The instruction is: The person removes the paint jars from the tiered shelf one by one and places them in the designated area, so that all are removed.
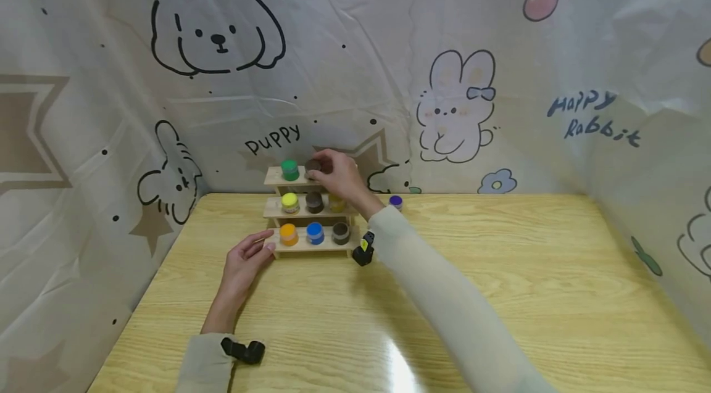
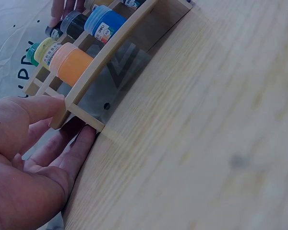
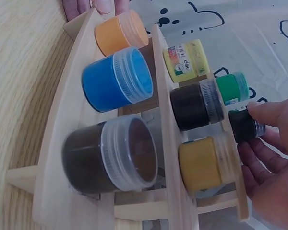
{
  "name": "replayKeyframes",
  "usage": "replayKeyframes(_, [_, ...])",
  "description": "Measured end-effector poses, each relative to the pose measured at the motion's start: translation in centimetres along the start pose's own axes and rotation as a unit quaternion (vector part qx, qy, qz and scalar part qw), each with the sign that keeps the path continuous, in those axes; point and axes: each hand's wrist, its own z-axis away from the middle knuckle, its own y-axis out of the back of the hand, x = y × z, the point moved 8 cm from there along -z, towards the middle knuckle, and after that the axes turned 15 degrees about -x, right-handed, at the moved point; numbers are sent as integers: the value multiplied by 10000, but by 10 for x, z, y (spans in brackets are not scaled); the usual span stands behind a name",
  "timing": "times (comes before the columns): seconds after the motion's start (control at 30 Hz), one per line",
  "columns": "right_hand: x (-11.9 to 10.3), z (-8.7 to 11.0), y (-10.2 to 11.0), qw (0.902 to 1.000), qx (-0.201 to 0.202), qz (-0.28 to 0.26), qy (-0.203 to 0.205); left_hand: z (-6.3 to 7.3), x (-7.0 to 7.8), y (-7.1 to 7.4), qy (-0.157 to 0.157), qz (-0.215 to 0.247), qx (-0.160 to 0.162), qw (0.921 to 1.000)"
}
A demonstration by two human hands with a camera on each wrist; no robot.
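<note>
A three-step wooden rack (image 1: 305, 248) holds small paint jars with clear lids. My right hand (image 1: 340, 176) pinches a dark paint jar (image 3: 242, 125) at the top step, beside a green jar (image 1: 290, 169). My left hand (image 1: 242, 266) grips the left end of the bottom step, thumb near its corner. Along the middle step stand a yellow jar (image 1: 290, 202), a black jar (image 1: 314, 202) and an ochre jar (image 3: 200, 164), partly covered by my right wrist in the head view. Orange (image 1: 288, 234), blue (image 1: 315, 232) and dark brown (image 1: 341, 232) jars line the bottom step.
A purple jar (image 1: 395, 202) stands on the wood-grain table (image 1: 500, 294), right of the rack near the back edge. Behind the table hangs a pale curtain (image 1: 355, 72) printed with cartoon animals, which also runs along both sides.
</note>
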Motion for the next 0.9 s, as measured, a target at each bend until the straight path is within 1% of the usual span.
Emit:
replayKeyframes(0.2, [-5, 12, 9, 9996, -37, -145, 235, 0, 0, 0, 20, -36, 2, 10000])
replayKeyframes(0.4, [-10, 28, 28, 9972, 31, -521, 541, -1, 1, 3, 12, -113, 24, 9999])
replayKeyframes(0.53, [-10, 41, 40, 9955, 101, -602, 718, -1, 1, 3, -13, -101, 39, 9999])
replayKeyframes(0.63, [-7, 50, 46, 9950, 116, -546, 829, 0, 1, 3, -64, -105, 39, 9999])
replayKeyframes(0.73, [3, 61, 49, 9954, 91, -493, 815, 0, 2, 2, -118, -72, 33, 9999])
replayKeyframes(0.83, [13, 72, 53, 9954, 115, -569, 764, 1, 1, 1, -86, -52, -3, 9999])
replayKeyframes(0.9, [18, 80, 57, 9942, 208, -671, 815, 0, -1, 1, 3, -97, -26, 9999])
